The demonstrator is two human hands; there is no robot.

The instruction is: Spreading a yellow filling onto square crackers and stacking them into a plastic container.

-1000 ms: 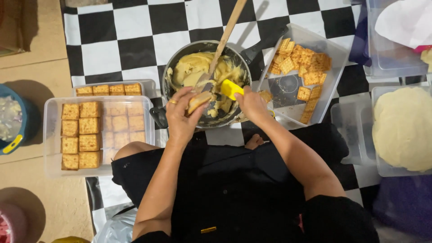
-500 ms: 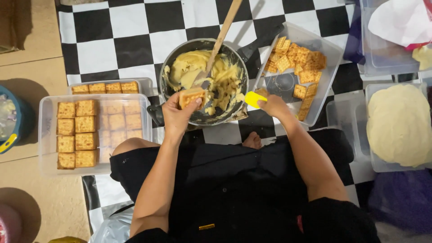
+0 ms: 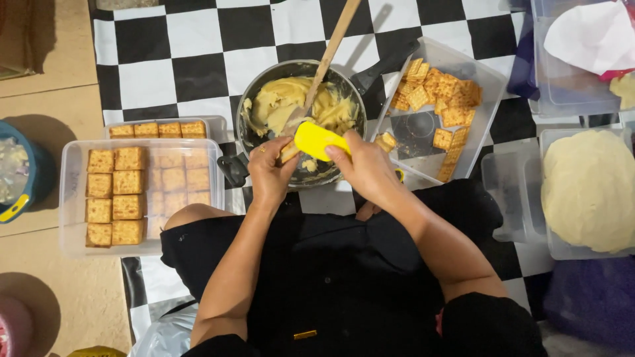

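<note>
Far left, blue tub (image 3: 16,173) on the floor. Clear container (image 3: 142,196) of stacked filled crackers, a second row of crackers behind it. Left hand (image 3: 270,173), grip pinching a cracker (image 3: 288,152) over the near rim of the pan (image 3: 301,122) of pale yellow paste, wooden spoon (image 3: 329,54) standing in it. Right hand (image 3: 365,168), grip closed round a yellow spatula (image 3: 319,140), blade touching the cracker. Right of pan: clear tray of loose crackers (image 3: 442,99) on checkered cloth (image 3: 185,59). Far right, tub of pale dough (image 3: 589,188).
</note>
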